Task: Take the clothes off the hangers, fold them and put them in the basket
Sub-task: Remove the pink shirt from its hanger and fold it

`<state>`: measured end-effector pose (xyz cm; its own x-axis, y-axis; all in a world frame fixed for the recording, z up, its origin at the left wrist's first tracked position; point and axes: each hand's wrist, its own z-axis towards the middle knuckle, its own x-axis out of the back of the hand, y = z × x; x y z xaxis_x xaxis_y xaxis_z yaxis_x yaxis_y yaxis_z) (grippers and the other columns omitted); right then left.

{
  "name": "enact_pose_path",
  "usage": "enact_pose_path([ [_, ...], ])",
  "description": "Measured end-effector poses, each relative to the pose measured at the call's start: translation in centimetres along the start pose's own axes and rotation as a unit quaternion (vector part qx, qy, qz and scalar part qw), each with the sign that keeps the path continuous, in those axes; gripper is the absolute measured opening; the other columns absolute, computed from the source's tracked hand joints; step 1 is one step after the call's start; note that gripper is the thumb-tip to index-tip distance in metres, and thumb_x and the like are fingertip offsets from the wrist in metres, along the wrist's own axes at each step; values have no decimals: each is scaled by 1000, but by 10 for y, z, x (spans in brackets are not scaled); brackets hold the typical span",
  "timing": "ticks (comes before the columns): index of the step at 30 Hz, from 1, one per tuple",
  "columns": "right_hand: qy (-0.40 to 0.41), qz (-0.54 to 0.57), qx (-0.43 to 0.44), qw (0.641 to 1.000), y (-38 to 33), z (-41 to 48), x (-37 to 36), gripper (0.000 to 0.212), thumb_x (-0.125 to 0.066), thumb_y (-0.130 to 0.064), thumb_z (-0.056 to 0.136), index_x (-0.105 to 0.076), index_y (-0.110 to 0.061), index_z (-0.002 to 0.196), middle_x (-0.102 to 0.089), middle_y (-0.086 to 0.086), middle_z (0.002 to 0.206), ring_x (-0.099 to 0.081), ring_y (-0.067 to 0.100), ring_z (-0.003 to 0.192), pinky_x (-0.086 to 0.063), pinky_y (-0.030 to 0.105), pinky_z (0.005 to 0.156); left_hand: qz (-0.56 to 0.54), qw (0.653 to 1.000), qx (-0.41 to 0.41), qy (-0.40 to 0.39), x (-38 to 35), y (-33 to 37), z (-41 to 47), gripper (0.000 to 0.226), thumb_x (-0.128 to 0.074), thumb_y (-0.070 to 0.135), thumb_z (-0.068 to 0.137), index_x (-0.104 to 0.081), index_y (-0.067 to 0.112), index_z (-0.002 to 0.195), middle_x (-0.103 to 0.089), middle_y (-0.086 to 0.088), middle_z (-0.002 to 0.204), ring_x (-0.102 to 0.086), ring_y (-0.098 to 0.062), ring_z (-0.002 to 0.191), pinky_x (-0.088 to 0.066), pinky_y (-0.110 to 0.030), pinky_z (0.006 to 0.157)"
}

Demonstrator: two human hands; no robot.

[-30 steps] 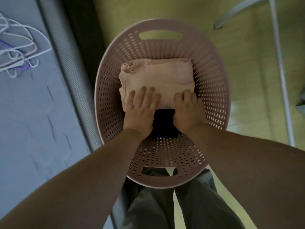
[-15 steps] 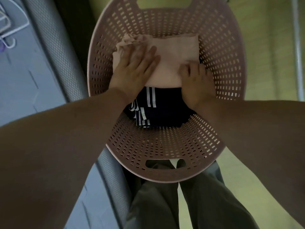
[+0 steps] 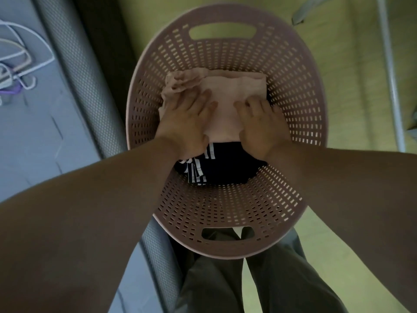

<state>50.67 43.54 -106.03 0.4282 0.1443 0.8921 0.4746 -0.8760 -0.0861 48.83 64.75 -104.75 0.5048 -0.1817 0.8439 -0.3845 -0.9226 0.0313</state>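
The basket (image 3: 225, 199) is matt pink plastic, pierced all over with small slots. The folded pink garment (image 3: 228, 98) inside is soft, slightly crumpled cloth, lying on a dark garment (image 3: 225, 170) of smooth cloth with white stripes. The hangers (image 3: 22, 64) look thin and plastic-coated.

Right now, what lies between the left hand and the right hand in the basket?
In the head view, only a strip of the folded pink garment lies between the left hand and the right hand; both rest on it.
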Motion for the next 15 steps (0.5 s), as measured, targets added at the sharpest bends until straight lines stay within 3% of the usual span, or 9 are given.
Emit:
enact_pose_path([
  [3,30,-46,53,997,-4,12,2,70,-58,-26,81,-36,-14,147,-35,13,149,-41,36,125,-33,47,97,50,996,7,69,8,-5,12,65,-28,39,98,-17,11,156,-13,-13,163,-8,-34,150,-4,-51,122],
  [7,-42,-77,-28,996,6,34,-5,74,-44,-41,97,-11,-12,156,-5,12,163,-16,33,145,-18,51,113,152,987,49,-28,2,-27,27,79,-9,57,98,12,6,155,16,-14,163,18,-29,149,11,-43,122],
  [10,-84,-98,-15,992,13,42,-10,82,-42,-50,98,1,-12,157,3,9,165,-8,29,149,-15,49,116,194,979,27,-52,-11,-28,32,84,3,62,93,20,4,151,21,-13,161,23,-28,148,14,-42,121],
  [15,-52,-50,0,997,10,32,3,70,-42,-28,99,-9,-8,157,-5,13,164,-12,30,149,-17,44,116,202,978,27,-48,2,-19,27,77,1,55,98,15,4,153,15,-13,163,18,-29,150,11,-44,121],
])
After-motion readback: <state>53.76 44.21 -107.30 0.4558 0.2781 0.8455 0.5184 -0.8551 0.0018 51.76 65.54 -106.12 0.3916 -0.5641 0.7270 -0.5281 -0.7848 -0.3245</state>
